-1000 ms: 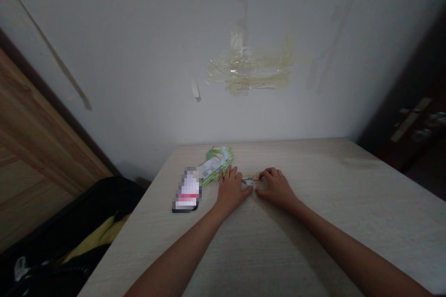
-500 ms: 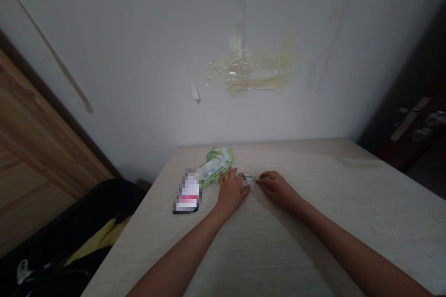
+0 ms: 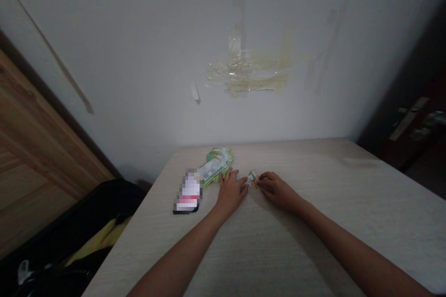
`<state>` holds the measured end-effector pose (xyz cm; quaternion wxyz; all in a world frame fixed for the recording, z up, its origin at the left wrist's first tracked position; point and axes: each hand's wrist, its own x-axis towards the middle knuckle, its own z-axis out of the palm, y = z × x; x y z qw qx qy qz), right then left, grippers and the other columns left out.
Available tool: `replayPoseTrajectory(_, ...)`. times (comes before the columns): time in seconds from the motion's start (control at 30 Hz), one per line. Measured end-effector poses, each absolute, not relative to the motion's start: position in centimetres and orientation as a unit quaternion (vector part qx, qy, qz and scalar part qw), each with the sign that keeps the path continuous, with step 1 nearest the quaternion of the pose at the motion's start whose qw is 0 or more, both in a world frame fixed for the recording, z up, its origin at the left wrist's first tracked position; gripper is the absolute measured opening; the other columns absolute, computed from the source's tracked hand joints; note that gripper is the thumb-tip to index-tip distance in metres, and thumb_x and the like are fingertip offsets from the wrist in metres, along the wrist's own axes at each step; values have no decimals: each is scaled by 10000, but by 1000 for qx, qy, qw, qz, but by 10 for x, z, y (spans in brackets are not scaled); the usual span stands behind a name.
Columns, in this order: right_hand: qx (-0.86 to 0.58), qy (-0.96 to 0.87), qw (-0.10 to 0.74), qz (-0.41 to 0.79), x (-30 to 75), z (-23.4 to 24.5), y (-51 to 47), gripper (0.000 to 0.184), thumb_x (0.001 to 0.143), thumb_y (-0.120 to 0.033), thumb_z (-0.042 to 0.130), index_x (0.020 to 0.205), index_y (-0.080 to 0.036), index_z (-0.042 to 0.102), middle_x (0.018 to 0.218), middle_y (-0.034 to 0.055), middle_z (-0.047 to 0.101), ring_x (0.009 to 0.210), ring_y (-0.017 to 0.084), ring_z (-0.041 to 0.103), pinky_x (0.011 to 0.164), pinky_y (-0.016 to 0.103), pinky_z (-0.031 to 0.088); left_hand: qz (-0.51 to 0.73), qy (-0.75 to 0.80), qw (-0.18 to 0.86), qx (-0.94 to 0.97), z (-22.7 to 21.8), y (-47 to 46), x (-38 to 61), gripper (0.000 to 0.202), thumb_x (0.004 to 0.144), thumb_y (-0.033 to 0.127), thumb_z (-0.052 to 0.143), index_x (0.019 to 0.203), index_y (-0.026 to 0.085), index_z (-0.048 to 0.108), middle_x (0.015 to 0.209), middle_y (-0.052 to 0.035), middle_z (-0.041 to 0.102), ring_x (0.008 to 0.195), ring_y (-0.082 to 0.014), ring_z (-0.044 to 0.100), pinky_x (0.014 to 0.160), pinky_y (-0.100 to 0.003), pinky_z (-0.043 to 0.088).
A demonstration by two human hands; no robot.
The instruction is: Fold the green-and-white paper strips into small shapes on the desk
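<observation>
A small folded piece of printed paper (image 3: 252,179), white with green and orange parts, is between my two hands just above or on the table. My left hand (image 3: 230,193) has its thumb and index finger closed at the paper's left edge, while its other fingers spread toward a pile of green and white printed papers (image 3: 216,167). At the paper's right edge, the fingertips of my right hand (image 3: 278,191) are pinched together on it. The exact contact under the fingers is too small to make out.
Left of my left hand lies a phone (image 3: 189,192) with a blurred-out screen, touching or close to the pile. The pale wooden table (image 3: 348,185) meets a wall (image 3: 146,55) with old tape (image 3: 251,74) at its far edge. A dark bag (image 3: 104,204) stands beyond the left edge.
The small paper between my hands has turned, and more of its printed face with orange shows. My left thumb and index finger have shifted slightly left. Pile and phone stay put.
</observation>
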<state>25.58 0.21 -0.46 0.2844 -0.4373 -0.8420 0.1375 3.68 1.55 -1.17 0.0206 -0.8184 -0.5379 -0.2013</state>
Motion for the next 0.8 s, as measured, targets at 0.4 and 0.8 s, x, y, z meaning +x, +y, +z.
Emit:
replayPoseTrajectory(0.4, -407, -848, 313, 132, 260, -3, 4, 459, 804, -70, 521, 1226, -224, 615, 1276, 103, 583, 1209, 223, 513, 1045, 433, 422, -196, -545, 21, -815, -10, 14, 38, 328, 933, 478, 465, 1225, 438, 611, 1364, -43, 490, 1372, -315, 284, 1116, -642, 105)
replayPoseTrajectory(0.8, -419, -872, 245, 67, 259, -5, 5, 321, 890, -173, 497, 1164, -204, 660, 1141, 111, 616, 1080, 220, 558, 960, 396, 459, -211, -523, -3, -826, -8, 13, 39, 296, 910, 466, 527, 1170, 386, 641, 1365, -42, 490, 1378, -285, 285, 1111, -660, 77)
